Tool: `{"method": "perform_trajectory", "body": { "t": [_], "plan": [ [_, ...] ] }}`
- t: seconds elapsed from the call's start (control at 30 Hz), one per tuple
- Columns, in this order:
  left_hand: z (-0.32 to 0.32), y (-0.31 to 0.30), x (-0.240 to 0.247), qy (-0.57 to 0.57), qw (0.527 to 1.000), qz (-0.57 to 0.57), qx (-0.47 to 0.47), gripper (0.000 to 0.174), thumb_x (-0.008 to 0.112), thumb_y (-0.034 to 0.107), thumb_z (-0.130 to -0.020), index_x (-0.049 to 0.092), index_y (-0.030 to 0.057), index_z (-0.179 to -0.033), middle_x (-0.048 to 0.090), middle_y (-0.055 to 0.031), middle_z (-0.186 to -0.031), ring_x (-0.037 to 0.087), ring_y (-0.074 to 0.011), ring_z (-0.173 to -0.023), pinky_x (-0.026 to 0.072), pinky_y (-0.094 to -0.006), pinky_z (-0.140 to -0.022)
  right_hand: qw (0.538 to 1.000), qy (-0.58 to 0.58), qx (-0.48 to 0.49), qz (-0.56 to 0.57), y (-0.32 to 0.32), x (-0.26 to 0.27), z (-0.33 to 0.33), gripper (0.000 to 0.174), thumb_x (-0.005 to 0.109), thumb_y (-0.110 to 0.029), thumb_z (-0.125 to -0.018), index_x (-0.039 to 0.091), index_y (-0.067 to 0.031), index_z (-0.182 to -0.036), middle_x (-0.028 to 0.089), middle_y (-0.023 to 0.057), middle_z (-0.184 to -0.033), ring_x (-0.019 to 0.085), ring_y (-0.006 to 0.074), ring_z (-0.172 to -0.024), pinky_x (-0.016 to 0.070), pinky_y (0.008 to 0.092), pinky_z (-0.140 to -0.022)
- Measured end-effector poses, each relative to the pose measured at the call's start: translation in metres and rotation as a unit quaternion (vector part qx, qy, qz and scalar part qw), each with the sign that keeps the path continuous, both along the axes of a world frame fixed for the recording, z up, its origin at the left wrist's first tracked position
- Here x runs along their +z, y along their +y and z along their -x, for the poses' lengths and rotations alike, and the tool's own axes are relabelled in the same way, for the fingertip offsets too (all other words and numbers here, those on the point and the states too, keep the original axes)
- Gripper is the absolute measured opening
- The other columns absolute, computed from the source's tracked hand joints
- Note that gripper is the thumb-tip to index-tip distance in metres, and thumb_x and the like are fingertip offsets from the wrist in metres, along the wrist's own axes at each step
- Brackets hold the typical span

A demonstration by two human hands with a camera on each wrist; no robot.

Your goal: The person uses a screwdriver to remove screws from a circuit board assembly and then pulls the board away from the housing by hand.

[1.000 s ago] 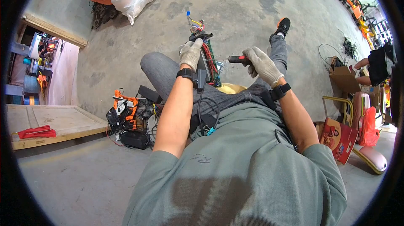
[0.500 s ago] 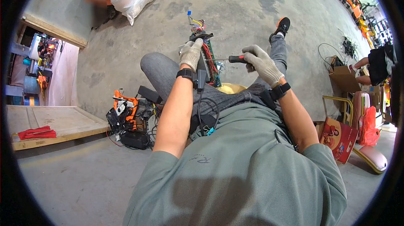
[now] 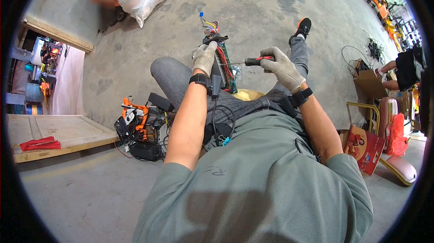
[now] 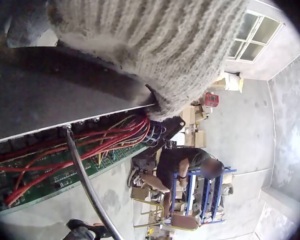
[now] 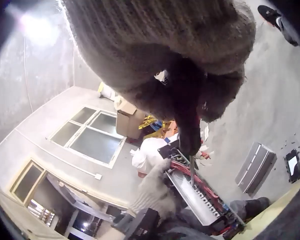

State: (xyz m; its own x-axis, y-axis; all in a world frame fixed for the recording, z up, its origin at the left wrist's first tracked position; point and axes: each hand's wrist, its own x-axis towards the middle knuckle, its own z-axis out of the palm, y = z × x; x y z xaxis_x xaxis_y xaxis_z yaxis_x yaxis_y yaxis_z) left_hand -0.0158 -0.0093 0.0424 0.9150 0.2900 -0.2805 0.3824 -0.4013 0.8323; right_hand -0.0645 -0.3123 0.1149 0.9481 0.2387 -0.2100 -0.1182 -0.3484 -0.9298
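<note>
While the gloved left hand [image 3: 205,57] grips a wired circuit assembly [image 3: 229,70] between the person's legs [image 3: 171,73], I see the right hand [image 3: 284,70], fingers curled round a screwdriver [image 3: 253,62], whose tip sits at the metal plate's [image 4: 55,95] edge.

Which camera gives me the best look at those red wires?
The left wrist view: it shows the red wires close up, running over the green circuit board. The head view shows them small, beside the left hand; the right wrist view shows them farther off, partly behind the screwdriver.
</note>
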Motion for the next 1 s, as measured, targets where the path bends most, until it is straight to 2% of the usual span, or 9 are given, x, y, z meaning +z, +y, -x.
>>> {"method": "perform_trajectory", "body": {
  "t": [0.1, 0.17, 0.33, 0.4, 0.47, 0.6, 0.67, 0.73, 1.0],
  "plan": [
    [-0.002, 0.000, -0.007, -0.015, 1.000, 0.011, 0.010, 0.067, 0.063, 0.062, -0.096, 0.077, 0.0011, -0.119, 0.078, -0.0212, -0.118, 0.071, -0.0349, -0.113, 0.0519, -0.0434, -0.098, 0.998, -0.066, -0.013, 0.000, 0.003, -0.003, 0.001, 0.057, 0.069, -0.035, -0.102, 0.059, 0.0059, -0.141, 0.070, 0.0107, -0.099, 0.070, 0.0160, -0.073, 0.0607, 0.0288, -0.064],
    [-0.003, 0.000, -0.015, -0.028, 0.999, 0.017, 0.020, 0.067, 0.062, 0.064, -0.094, 0.079, 0.0020, -0.111, 0.078, -0.0244, -0.115, 0.071, -0.0405, -0.115, 0.0519, -0.0468, -0.099, 0.997, 0.066, -0.050, 0.009, 0.009, 0.014, 0.007, 0.056, 0.069, -0.034, -0.102, 0.059, 0.0050, -0.141, 0.070, 0.0102, -0.098, 0.068, 0.0156, -0.072, 0.0599, 0.0290, -0.064],
    [-0.012, 0.001, -0.022, 0.000, 0.998, 0.052, 0.026, 0.069, 0.063, 0.065, -0.093, 0.078, 0.0017, -0.115, 0.077, -0.0245, -0.119, 0.071, -0.0406, -0.116, 0.0522, -0.0478, -0.099, 0.990, 0.141, -0.006, -0.002, 0.000, 0.019, 0.000, 0.055, 0.069, -0.033, -0.102, 0.060, 0.0053, -0.140, 0.073, 0.0124, -0.105, 0.069, 0.0165, -0.076, 0.0605, 0.0293, -0.068],
    [-0.009, 0.002, -0.017, 0.000, 1.000, 0.022, 0.013, 0.069, 0.063, 0.065, -0.093, 0.078, 0.0020, -0.118, 0.076, -0.0249, -0.121, 0.071, -0.0408, -0.117, 0.0520, -0.0481, -0.100, 1.000, -0.004, -0.020, -0.001, 0.003, 0.007, 0.000, 0.055, 0.071, -0.033, -0.102, 0.060, 0.0054, -0.140, 0.073, 0.0134, -0.108, 0.072, 0.0172, -0.086, 0.0611, 0.0299, -0.074],
    [-0.008, 0.002, -0.013, 0.000, 1.000, 0.014, 0.019, 0.058, 0.070, 0.055, -0.097, 0.075, 0.0009, -0.118, 0.076, -0.0108, -0.105, 0.069, -0.0215, -0.091, 0.0533, -0.0381, -0.085, 0.999, -0.022, -0.018, 0.022, 0.003, 0.007, 0.000, 0.055, 0.071, -0.032, -0.101, 0.060, 0.0058, -0.140, 0.073, 0.0137, -0.109, 0.072, 0.0172, -0.090, 0.0611, 0.0300, -0.077],
    [-0.013, 0.005, -0.032, -0.020, 0.999, 0.045, 0.024, 0.059, 0.069, 0.055, -0.097, 0.075, 0.0009, -0.118, 0.076, -0.0113, -0.106, 0.070, -0.0227, -0.092, 0.0533, -0.0391, -0.086, 0.999, 0.014, -0.041, -0.010, 0.009, 0.015, 0.006, 0.054, 0.073, -0.027, -0.098, 0.060, 0.0066, -0.139, 0.072, 0.0139, -0.112, 0.074, 0.0172, -0.096, 0.0610, 0.0296, -0.079],
    [-0.016, 0.007, -0.039, -0.010, 0.998, 0.052, 0.015, 0.068, 0.062, 0.064, -0.094, 0.078, 0.0028, -0.119, 0.076, -0.0251, -0.122, 0.070, -0.0414, -0.119, 0.0514, -0.0482, -0.101, 0.997, 0.065, -0.038, -0.016, 0.008, 0.024, 0.004, 0.054, 0.074, -0.026, -0.096, 0.061, 0.0066, -0.138, 0.072, 0.0140, -0.112, 0.073, 0.0170, -0.096, 0.0610, 0.0293, -0.079],
    [-0.012, 0.004, -0.029, -0.010, 0.999, 0.039, 0.016, 0.068, 0.062, 0.064, -0.094, 0.078, 0.0028, -0.119, 0.076, -0.0251, -0.121, 0.070, -0.0415, -0.119, 0.0513, -0.0484, -0.101, 0.992, 0.116, -0.036, -0.022, 0.006, 0.023, 0.002, 0.055, 0.074, -0.026, -0.095, 0.061, 0.0066, -0.137, 0.072, 0.0142, -0.112, 0.073, 0.0168, -0.096, 0.0611, 0.0289, -0.079],
    [-0.013, 0.005, -0.030, 0.008, 0.999, 0.026, 0.016, 0.069, 0.062, 0.067, -0.094, 0.078, 0.0034, -0.117, 0.077, -0.0248, -0.120, 0.070, -0.0421, -0.117, 0.0513, -0.0494, -0.099, 0.999, -0.005, -0.019, 0.028, 0.008, 0.032, 0.008, 0.052, 0.074, -0.019, -0.089, 0.065, 0.0030, -0.135, 0.071, 0.0134, -0.111, 0.070, 0.0186, -0.098, 0.0564, 0.0334, -0.093]
  ]
}}
